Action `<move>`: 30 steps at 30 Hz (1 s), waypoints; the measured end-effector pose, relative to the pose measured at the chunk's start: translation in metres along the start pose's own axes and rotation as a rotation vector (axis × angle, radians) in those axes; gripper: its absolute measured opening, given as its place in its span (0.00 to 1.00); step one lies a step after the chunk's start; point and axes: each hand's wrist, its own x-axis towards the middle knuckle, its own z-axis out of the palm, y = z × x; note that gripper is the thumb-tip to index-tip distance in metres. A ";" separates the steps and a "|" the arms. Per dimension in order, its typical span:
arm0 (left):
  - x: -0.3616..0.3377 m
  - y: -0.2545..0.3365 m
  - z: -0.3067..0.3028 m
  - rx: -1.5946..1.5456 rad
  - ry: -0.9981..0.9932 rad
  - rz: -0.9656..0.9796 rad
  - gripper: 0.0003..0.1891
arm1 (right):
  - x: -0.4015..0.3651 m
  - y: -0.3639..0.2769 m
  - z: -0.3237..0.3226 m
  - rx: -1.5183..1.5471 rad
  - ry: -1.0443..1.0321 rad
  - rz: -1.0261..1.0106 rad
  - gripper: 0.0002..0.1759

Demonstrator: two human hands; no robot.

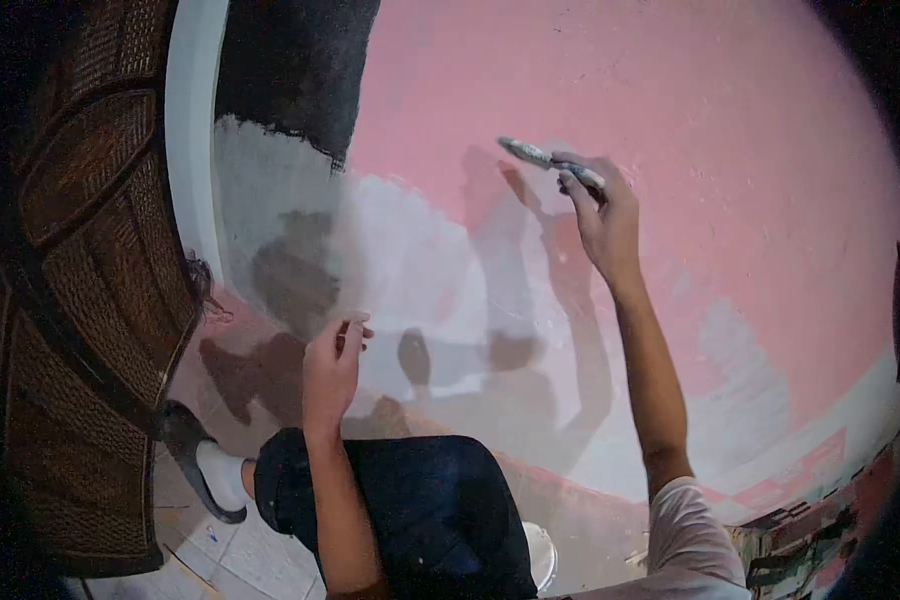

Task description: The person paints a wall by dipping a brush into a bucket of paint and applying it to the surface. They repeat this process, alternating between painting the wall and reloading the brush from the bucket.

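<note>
A paintbrush (pixel 528 153) is gripped in my right hand (pixel 610 215), between the thumb and fingers. Its handle is blotched with paint and its bristles point up and left. The shadow of the brush falls a little below it on the pink wall (pixel 450 90), so the bristles seem to be off the surface. Lower down, my left hand (pixel 332 368) hangs before the white-painted patch (pixel 410 270), its fingers loosely bent and slightly apart. Nothing shows in that hand. Whitish paint covers the lower wall with a ragged edge against the pink.
A dark woven panel (pixel 100 230) stands at the left, beside a white vertical trim (pixel 192 120). Black paint (pixel 290 60) covers the upper left wall. A white bucket (pixel 541 555) sits near my bent knee (pixel 420 500). Tiles (pixel 260 560) form the floor; clutter (pixel 805 535) lies lower right.
</note>
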 end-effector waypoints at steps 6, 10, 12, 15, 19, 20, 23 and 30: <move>-0.006 0.008 0.011 0.047 -0.024 -0.009 0.13 | 0.034 0.002 0.023 -0.301 -0.056 -0.297 0.16; -0.005 0.011 0.013 0.014 -0.020 0.033 0.14 | 0.035 0.005 0.031 -0.343 -0.161 -0.207 0.17; -0.001 0.006 0.013 0.014 -0.020 0.054 0.14 | 0.029 -0.003 0.042 -0.351 -0.189 -0.180 0.17; -0.003 0.005 0.012 0.000 -0.085 -0.028 0.14 | 0.028 0.007 0.042 -0.435 -0.147 -0.306 0.17; -0.009 0.014 0.012 0.038 -0.058 0.005 0.13 | 0.011 0.031 0.052 -0.529 -0.205 -0.308 0.20; -0.009 0.014 0.012 0.041 -0.056 0.020 0.13 | -0.006 0.045 0.060 -0.545 -0.283 -0.280 0.20; -0.011 0.019 0.014 0.088 -0.056 0.069 0.13 | -0.058 0.067 0.089 -0.481 -0.465 -0.317 0.21; -0.010 0.010 0.018 0.045 -0.070 0.052 0.14 | 0.005 0.035 0.066 -0.061 -0.315 -0.129 0.09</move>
